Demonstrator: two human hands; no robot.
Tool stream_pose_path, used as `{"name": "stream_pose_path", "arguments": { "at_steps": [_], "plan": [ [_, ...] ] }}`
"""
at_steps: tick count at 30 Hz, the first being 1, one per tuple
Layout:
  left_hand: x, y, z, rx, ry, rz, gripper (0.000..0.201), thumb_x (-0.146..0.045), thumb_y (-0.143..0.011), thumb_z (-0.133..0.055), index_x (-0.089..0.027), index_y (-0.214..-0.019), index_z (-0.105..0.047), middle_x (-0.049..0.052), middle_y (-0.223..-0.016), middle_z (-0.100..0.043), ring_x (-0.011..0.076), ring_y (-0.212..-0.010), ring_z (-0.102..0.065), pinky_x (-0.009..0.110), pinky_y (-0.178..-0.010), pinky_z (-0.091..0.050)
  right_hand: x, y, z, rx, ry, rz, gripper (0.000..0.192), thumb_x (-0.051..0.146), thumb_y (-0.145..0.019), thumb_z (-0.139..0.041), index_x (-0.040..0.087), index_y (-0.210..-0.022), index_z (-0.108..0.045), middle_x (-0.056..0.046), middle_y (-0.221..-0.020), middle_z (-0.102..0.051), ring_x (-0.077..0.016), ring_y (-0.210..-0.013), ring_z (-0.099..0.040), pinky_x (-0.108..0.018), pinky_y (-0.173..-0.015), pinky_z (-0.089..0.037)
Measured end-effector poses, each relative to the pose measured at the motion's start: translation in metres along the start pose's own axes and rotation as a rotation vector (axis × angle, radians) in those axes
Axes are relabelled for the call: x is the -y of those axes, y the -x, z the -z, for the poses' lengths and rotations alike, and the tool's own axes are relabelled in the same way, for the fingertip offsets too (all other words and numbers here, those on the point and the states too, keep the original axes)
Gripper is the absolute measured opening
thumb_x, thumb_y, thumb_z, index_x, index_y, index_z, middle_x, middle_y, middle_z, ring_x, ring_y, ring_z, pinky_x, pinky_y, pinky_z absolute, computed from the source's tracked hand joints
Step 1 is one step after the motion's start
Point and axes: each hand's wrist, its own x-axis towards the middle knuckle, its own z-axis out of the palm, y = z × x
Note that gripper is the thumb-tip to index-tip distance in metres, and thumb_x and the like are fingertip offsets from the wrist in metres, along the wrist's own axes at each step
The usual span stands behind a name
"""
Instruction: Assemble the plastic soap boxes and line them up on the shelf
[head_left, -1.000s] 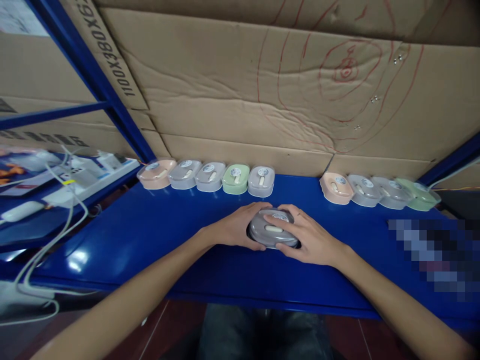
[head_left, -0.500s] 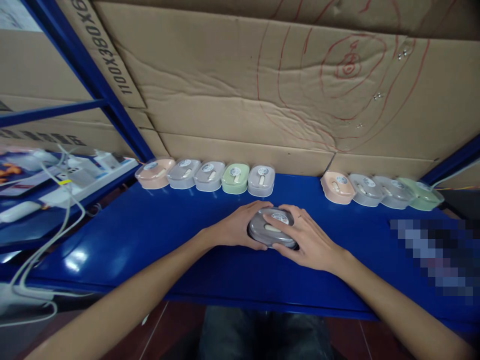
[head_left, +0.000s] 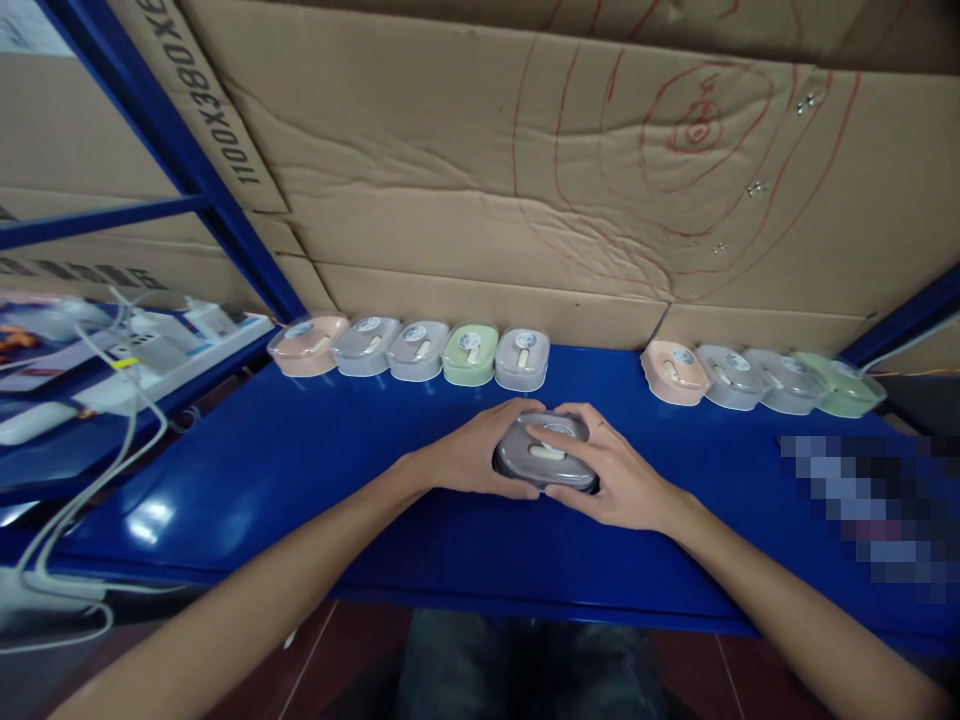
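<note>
The left hand (head_left: 472, 455) clasped the left side of a grey container (head_left: 541, 468), and the right hand (head_left: 634, 480) gripped its right side, one finger laid across its top. The grey container was near the middle of the blue table (head_left: 420, 545); whether it touched the surface could not be told. Along the table's back edge stood a row of five boxes (head_left: 415, 360) toward its left and a row of four boxes (head_left: 731, 385) toward its right.
</note>
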Motion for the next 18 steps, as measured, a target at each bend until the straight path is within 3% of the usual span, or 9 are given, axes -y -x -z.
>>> {"name": "stream_pose_path", "arguments": {
  "at_steps": [4, 7, 13, 18],
  "plan": [
    [-0.002, -0.001, 0.001, -0.017, 0.012, -0.018, 0.102, -0.067, -0.076, -0.093, -0.029, -0.159, -0.049, 0.015, -0.161, -0.058, 0.0418, -0.148, -0.056, 0.06, -0.123, -0.045, -0.01, -0.001, -0.002, -0.03, -0.149, -0.044, 0.089, 0.048, -0.092, -0.085, 0.034, -0.169, -0.044, -0.015, -0.158, -0.049, -0.0352, -0.144, -0.057, -0.057, -0.119, -0.054],
    [-0.001, -0.002, 0.0, -0.045, -0.005, -0.018, 0.103, -0.067, -0.072, -0.096, -0.03, -0.157, -0.051, 0.014, -0.157, -0.062, 0.0413, -0.146, -0.058, 0.061, -0.124, -0.043, -0.02, 0.0, -0.001, -0.041, -0.202, -0.067, 0.105, 0.052, -0.084, -0.091, 0.032, -0.171, -0.036, -0.016, -0.162, -0.053, -0.0386, -0.148, -0.056, -0.062, -0.121, -0.051],
    [0.004, -0.003, -0.003, -0.044, 0.007, -0.005, 0.103, -0.069, -0.071, -0.095, -0.031, -0.157, -0.051, 0.013, -0.158, -0.061, 0.0414, -0.145, -0.058, 0.062, -0.123, -0.044, -0.026, -0.002, 0.004, -0.042, -0.223, -0.123, 0.097, 0.053, -0.078, -0.094, 0.03, -0.161, -0.049, -0.015, -0.156, -0.064, -0.0391, -0.141, -0.065, -0.059, -0.117, -0.054],
    [0.002, -0.003, -0.003, -0.032, 0.035, -0.004, 0.1, -0.068, -0.073, -0.094, -0.031, -0.155, -0.051, 0.014, -0.154, -0.061, 0.0405, -0.141, -0.06, 0.061, -0.119, -0.047, -0.025, -0.003, 0.004, -0.064, -0.212, -0.106, 0.096, 0.054, -0.078, -0.093, 0.03, -0.16, -0.05, -0.015, -0.155, -0.065, -0.0387, -0.139, -0.066, -0.059, -0.115, -0.055]
  ]
}}
